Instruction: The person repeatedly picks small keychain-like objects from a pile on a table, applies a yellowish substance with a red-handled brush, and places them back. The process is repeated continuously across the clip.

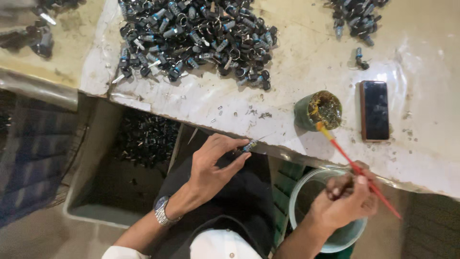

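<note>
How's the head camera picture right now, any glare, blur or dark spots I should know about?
Head view: the white tabletop is brightly lit and slightly washed out at right; the phone screen is dark, without glare; the bin under the table sits in deep shadow; both hands, left and right, look reasonably sharp; edges bend slightly.

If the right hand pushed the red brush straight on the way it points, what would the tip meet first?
Probably nothing new: the right hand holds the red brush with its tip already at the small pot of brown paste.

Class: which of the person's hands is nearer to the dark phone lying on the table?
Right. The right hand, holding a red brush, is just below the phone; the left hand is far to its left.
</note>
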